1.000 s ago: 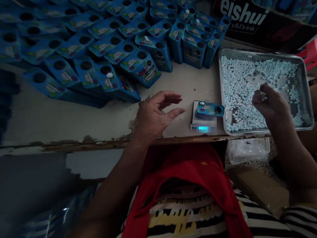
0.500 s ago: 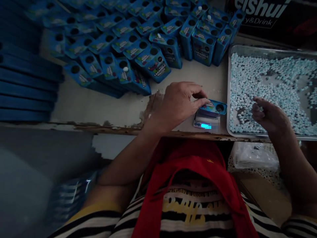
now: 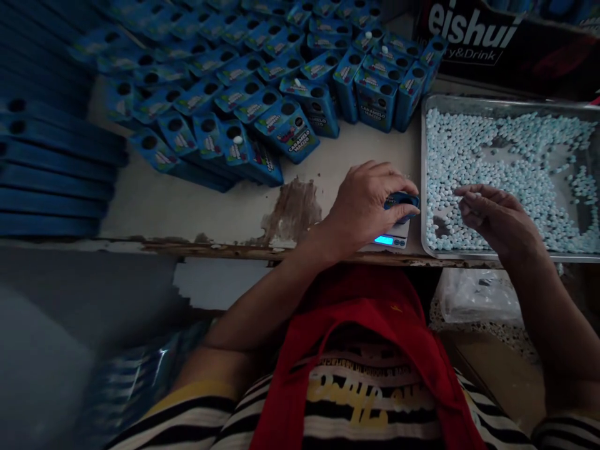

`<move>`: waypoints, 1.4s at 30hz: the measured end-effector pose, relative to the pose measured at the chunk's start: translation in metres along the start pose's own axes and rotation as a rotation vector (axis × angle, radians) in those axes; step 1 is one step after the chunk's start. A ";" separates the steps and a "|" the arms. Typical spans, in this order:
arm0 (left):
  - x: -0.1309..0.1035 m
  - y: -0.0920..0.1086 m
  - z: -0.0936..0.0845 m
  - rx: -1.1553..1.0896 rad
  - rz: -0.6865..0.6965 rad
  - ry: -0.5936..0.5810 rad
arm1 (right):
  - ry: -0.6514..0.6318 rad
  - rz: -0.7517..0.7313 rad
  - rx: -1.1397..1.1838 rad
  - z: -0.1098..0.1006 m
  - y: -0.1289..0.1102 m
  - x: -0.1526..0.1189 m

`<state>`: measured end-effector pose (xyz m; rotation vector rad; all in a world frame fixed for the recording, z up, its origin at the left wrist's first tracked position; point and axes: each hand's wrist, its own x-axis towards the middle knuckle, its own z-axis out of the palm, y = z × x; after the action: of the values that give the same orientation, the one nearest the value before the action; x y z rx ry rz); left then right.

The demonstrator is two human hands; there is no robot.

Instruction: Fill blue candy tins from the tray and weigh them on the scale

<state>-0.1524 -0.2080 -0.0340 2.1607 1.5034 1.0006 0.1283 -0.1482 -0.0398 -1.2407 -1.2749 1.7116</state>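
My left hand (image 3: 375,200) is wrapped round a small blue candy box (image 3: 402,200), thumb on the near side and fingers on the far side. The box is over a small digital scale (image 3: 396,241) whose lit blue display shows below my hand; the digits are too faint to read. My right hand (image 3: 499,220) hovers over a metal tray (image 3: 424,181) of pale blue and white candies (image 3: 525,181). Its thumb and forefinger are pressed together, and whatever is between them is hidden or too small to name.
Rows of blue candy boxes (image 3: 285,128) with dark round holes stand at the back; a few carry a white candy on top. Stacked blue boxes (image 3: 51,181) line the left. A black printed carton (image 3: 473,37) sits behind the tray. The worn table edge (image 3: 225,250) runs before me.
My left hand has moved right and closed round the box, which it only touched at the left end before. My right hand stays over the tray. The view has shifted slightly.
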 end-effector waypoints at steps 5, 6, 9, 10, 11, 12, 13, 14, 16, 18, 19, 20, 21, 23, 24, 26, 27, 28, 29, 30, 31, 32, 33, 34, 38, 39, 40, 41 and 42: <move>-0.014 -0.019 -0.013 -0.011 -0.099 0.116 | -0.175 -0.138 -0.292 0.038 -0.025 -0.001; -0.018 -0.026 -0.019 -0.028 -0.111 0.138 | -0.204 -0.168 -0.385 0.045 -0.028 0.000; -0.031 -0.042 -0.034 -0.071 -0.171 0.179 | -0.272 -0.273 -0.651 0.059 -0.033 0.002; -0.034 -0.046 -0.038 -0.078 -0.200 0.185 | -0.289 -0.298 -0.715 0.062 -0.033 0.003; -0.037 -0.047 -0.040 -0.082 -0.229 0.185 | -0.302 -0.314 -0.761 0.063 -0.033 0.004; -0.039 -0.048 -0.041 -0.084 -0.254 0.181 | -0.309 -0.317 -0.789 0.064 -0.033 0.005; -0.040 -0.048 -0.041 -0.086 -0.271 0.171 | -0.310 -0.312 -0.799 0.064 -0.033 0.006; -0.040 -0.048 -0.040 -0.092 -0.271 0.160 | -0.307 -0.302 -0.789 0.063 -0.033 0.007; -0.037 -0.047 -0.038 -0.110 -0.238 0.138 | -0.301 -0.264 -0.715 0.060 -0.035 0.007; -0.033 -0.048 -0.037 -0.133 -0.181 0.144 | -0.288 -0.209 -0.586 0.056 -0.035 0.008; -0.031 -0.050 -0.036 -0.146 -0.152 0.150 | -0.276 -0.175 -0.510 0.053 -0.034 0.008; -0.030 -0.051 -0.036 -0.156 -0.130 0.152 | -0.256 -0.142 -0.429 0.051 -0.033 0.008; -0.028 -0.052 -0.036 -0.160 -0.117 0.154 | -0.226 -0.114 -0.348 0.048 -0.031 0.008; -0.026 -0.054 -0.036 -0.159 -0.102 0.156 | -0.148 -0.071 -0.188 0.040 -0.027 0.011; -0.025 -0.054 -0.035 -0.156 -0.094 0.163 | -0.104 -0.057 -0.108 0.036 -0.024 0.012; -0.021 -0.052 -0.033 -0.143 -0.075 0.169 | -0.023 -0.024 0.032 0.025 -0.019 0.017; -0.018 -0.051 -0.031 -0.129 -0.065 0.166 | 0.006 -0.004 0.083 0.020 -0.016 0.018; -0.015 -0.049 -0.029 -0.107 -0.061 0.153 | 0.029 0.014 0.120 0.015 -0.014 0.020; -0.011 -0.048 -0.027 -0.077 -0.062 0.139 | 0.044 0.030 0.139 0.011 -0.012 0.020; -0.007 -0.047 -0.024 -0.043 -0.070 0.119 | 0.048 0.044 0.144 0.008 -0.011 0.019; -0.004 -0.046 -0.021 -0.009 -0.079 0.098 | 0.041 0.057 0.137 0.005 -0.010 0.018; -0.001 -0.046 -0.019 0.023 -0.094 0.075 | 0.030 0.066 0.125 0.003 -0.010 0.016; 0.001 -0.045 -0.017 0.052 -0.111 0.052 | 0.017 0.074 0.107 0.001 -0.009 0.014; 0.002 -0.046 -0.015 0.074 -0.127 0.030 | 0.006 0.077 0.091 -0.001 -0.008 0.011; -0.002 -0.050 -0.010 0.118 -0.124 0.023 | 0.031 0.062 0.074 -0.011 -0.004 0.006; -0.004 -0.050 -0.010 0.139 -0.105 0.037 | 0.038 0.062 0.070 -0.015 -0.002 0.006; -0.005 -0.049 -0.009 0.169 -0.081 0.052 | 0.042 0.064 0.063 -0.017 0.000 0.006; -0.006 -0.046 -0.010 0.197 -0.056 0.063 | 0.043 0.066 0.055 -0.020 0.001 0.006; -0.006 -0.042 -0.011 0.213 -0.033 0.066 | 0.044 0.065 0.050 -0.022 0.003 0.006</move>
<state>-0.1898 -0.1984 -0.0546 2.2562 1.7419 0.9480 0.1467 -0.1362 -0.0460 -1.2966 -1.1705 1.7417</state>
